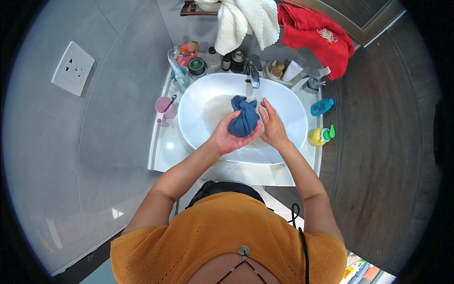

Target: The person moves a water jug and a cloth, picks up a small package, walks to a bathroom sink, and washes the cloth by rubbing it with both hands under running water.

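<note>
A wet dark blue cloth [244, 117] is bunched up over the white oval sink [198, 102]. My left hand [228, 136] cups it from below and the left side. My right hand [270, 124] presses flat against the cloth's right side, fingers pointing up toward the faucet [254, 75]. Water lies in the basin under the cloth. Both forearms come up from the lower edge, above my orange top.
A pink cup [165, 109] stands left of the sink. Jars, bottles and tubes [215, 60] crowd the back ledge. A blue bottle [322, 107] and a yellow bottle [319, 136] sit at the right. A white towel [246, 21] and a red towel [319, 35] hang above. A wall socket [73, 68] is at left.
</note>
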Demonstrator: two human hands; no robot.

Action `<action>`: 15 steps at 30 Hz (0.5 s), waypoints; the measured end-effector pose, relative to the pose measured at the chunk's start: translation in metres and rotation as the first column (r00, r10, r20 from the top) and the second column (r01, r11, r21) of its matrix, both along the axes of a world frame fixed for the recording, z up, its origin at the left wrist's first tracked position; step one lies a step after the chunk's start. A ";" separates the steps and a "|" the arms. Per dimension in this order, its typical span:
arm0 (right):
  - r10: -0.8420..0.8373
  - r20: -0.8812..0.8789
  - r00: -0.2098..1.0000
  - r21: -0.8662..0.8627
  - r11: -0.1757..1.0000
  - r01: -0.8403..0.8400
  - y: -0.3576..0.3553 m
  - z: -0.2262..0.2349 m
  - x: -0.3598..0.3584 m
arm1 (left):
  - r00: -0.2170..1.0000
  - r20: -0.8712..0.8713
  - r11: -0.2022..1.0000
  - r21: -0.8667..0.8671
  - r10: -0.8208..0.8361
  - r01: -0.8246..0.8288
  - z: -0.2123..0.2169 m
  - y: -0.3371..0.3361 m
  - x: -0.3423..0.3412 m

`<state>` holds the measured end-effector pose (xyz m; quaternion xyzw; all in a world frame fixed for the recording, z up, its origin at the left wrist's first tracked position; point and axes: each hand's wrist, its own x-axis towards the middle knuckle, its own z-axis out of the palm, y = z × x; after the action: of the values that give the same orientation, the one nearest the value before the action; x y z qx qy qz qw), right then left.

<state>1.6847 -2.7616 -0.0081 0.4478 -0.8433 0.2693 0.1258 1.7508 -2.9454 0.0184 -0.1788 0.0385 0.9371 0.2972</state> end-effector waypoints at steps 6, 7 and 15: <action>0.056 -0.008 0.998 -0.307 0.950 -0.056 -0.010 0.003 0.009 | 0.978 -0.008 0.938 0.281 -0.208 0.202 0.009 0.010 0.020; 0.128 0.012 0.992 -0.324 0.939 -0.117 -0.010 0.010 0.010 | 0.978 -0.007 0.939 0.279 -0.209 0.202 0.001 0.010 0.022; 0.399 -0.031 0.916 -0.250 0.885 -0.393 -0.007 0.051 0.009 | 0.896 -0.296 0.877 0.254 -0.332 0.409 0.001 0.016 0.042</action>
<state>1.6936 -2.7689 0.0424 0.5880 -0.6945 0.3986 0.1147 1.7930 -2.9290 0.0192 -0.0030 -0.0391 0.8711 0.4895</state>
